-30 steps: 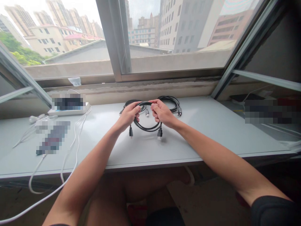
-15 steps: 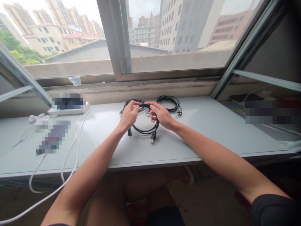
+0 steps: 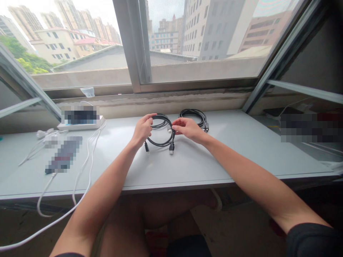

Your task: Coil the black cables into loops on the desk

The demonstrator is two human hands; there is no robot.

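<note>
A coiled black cable (image 3: 160, 142) lies on the grey sill table (image 3: 187, 167), its two plugs pointing toward me. My left hand (image 3: 143, 129) is closed on the coil's left side. My right hand (image 3: 187, 129) pinches its right side with thumb and fingertips. A second coiled black cable (image 3: 193, 116) rests just behind my right hand, near the wall. Part of another black coil shows behind the one I hold.
A white power strip (image 3: 80, 125) sits at the back left, with white cables (image 3: 80, 175) trailing over the table's front edge. A blurred flat object (image 3: 63, 155) lies left of them. The window frame rises behind; more blurred items sit at far right.
Both hands have carried the black coil away from me and lowered it toward the table, close to the other coils. The hands have drawn a little apart.
</note>
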